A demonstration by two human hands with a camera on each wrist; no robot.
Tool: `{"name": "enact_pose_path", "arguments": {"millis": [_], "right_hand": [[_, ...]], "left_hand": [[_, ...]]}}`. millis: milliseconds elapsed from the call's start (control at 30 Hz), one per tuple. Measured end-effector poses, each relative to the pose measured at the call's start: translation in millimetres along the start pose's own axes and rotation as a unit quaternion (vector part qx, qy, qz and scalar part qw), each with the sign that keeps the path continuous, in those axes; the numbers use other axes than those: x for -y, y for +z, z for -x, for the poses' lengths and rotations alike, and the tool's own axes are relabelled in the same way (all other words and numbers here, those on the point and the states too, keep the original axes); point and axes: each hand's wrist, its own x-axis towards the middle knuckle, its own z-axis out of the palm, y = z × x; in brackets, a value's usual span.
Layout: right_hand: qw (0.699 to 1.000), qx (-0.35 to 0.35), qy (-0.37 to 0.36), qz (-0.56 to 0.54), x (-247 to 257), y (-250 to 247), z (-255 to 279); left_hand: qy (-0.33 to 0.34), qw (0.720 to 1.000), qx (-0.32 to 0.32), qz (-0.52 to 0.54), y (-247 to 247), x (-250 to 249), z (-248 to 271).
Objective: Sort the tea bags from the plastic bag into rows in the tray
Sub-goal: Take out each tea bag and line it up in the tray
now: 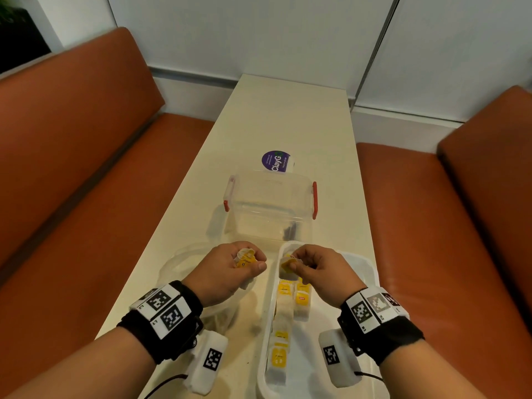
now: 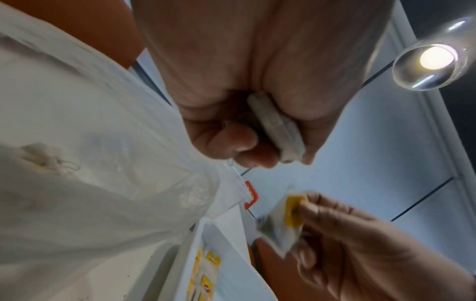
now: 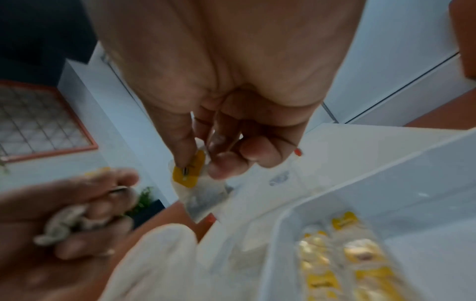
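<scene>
My left hand (image 1: 230, 269) grips a small bunch of tea bags (image 1: 244, 258) with yellow tags, above the clear plastic bag (image 1: 184, 263); the bunch's white edge (image 2: 278, 130) pokes from the curled fingers. My right hand (image 1: 311, 269) pinches one tea bag (image 1: 288, 267) by its yellow tag (image 3: 189, 173) over the far end of the white tray (image 1: 365, 272). Two rows of yellow-tagged tea bags (image 1: 288, 312) lie in the tray's left part. The plastic bag (image 2: 77, 163) lies crumpled on the table left of the tray, with a tea bag showing inside.
A clear storage box (image 1: 270, 208) with red latches stands just beyond the hands on the cream table (image 1: 282, 119). A purple round label (image 1: 275, 161) lies behind it. Orange benches (image 1: 86, 168) flank the table on both sides.
</scene>
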Motion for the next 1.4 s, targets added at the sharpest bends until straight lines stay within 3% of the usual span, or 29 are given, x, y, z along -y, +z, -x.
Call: {"name": "enact_pose_path", "arguments": {"millis": [200, 400, 1267, 1400], "right_hand": [[0.983, 0.050, 0.109, 0.141, -56.4, 6.9, 6.2], [0.962, 0.124, 0.187, 0.154, -83.1, 27.2, 9.3], [0.962, 0.054, 0.210, 0.164, -90.3, 45.7, 1.2], [0.965, 0.037, 0.194, 0.172, -87.0, 42.2, 0.9]], "left_hand": [[-0.020, 1.000, -0.012, -0.006, -4.2, 11.4, 2.0], [-0.033, 0.999, -0.010, -0.014, -4.4, 15.2, 2.4], [-0.040, 0.999, -0.006, -0.010, -3.7, 18.2, 2.1], [-0.054, 0.997, -0.010, 0.050, -3.6, 20.2, 2.3]]}}
